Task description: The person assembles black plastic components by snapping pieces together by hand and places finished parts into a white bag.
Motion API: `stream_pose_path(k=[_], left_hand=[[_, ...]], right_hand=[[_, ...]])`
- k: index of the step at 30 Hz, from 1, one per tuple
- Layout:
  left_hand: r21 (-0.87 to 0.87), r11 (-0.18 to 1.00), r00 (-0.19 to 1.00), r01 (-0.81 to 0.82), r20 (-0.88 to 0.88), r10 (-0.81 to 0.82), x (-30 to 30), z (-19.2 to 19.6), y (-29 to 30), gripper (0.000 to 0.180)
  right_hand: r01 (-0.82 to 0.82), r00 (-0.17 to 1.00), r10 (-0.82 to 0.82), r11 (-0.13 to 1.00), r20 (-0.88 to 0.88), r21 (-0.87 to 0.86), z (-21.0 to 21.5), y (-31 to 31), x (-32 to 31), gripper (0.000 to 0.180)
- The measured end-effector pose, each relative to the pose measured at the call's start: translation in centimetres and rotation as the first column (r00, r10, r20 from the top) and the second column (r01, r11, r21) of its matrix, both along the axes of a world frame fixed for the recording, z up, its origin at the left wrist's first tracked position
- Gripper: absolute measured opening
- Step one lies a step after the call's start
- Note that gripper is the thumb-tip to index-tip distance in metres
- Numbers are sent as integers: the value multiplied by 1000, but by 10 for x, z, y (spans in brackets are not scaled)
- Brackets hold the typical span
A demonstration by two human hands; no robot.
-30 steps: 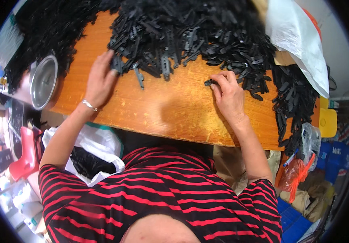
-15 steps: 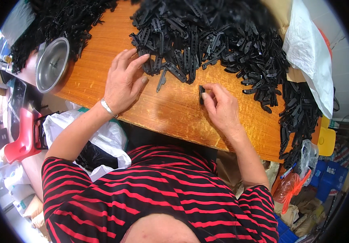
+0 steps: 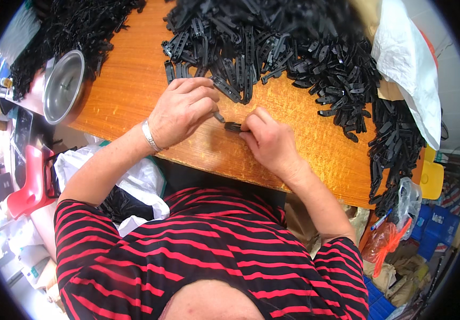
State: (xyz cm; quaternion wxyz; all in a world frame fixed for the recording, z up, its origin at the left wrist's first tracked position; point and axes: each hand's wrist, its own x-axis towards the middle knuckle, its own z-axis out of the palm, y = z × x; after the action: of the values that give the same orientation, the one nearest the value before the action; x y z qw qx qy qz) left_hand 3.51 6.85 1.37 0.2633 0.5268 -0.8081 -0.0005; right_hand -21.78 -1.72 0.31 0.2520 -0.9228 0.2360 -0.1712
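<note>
Over the wooden table, my left hand is closed on a slim dark plastic piece, mostly hidden by the fingers. Just to its right, my right hand pinches a short black plastic part between thumb and fingers. The two pieces are close together, end toward end; whether they touch I cannot tell. Beyond my hands lies a big heap of long, narrow black plastic parts, its near edge just past my left fingers.
Shorter black pieces spread along the right side. Another black heap and a round metal bowl are at the far left. A white bag holding black parts sits below the near edge. White sheeting hangs at the right.
My left hand has drawn back from the heap toward the right, now with a slim piece in it. My right hand has moved left and turned its black part toward that piece.
</note>
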Motion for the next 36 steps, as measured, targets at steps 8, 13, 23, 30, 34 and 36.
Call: stream_pose_path(k=[8,13,23,30,34,36], left_hand=[[336,942,907,20,-402,124,-23,7,0,13],[501,857,724,117,-634,272,-31,4,-1,14],[706,707,632,41,-567,529,-31,-3,0,23],[627,771,689,-112,-510,515,-34,-11,0,24],[589,787,727,-185,-457,512,-36,-18,1,24],[542,817,759,-197,-443,478,-37,-22,1,21]], right_hand=[[247,943,-320,856,89,454,7,9,4,22],[68,934,-249,828,258,557,4,8,3,12],[176,890,-456,390,23,904,0,19,0,11],[243,907,-421,467,-28,850,-4,15,7,13],[319,917,-386,560,-100,764,-11,12,9,14],[345,924,-367,680,-107,647,-13,9,9,18]])
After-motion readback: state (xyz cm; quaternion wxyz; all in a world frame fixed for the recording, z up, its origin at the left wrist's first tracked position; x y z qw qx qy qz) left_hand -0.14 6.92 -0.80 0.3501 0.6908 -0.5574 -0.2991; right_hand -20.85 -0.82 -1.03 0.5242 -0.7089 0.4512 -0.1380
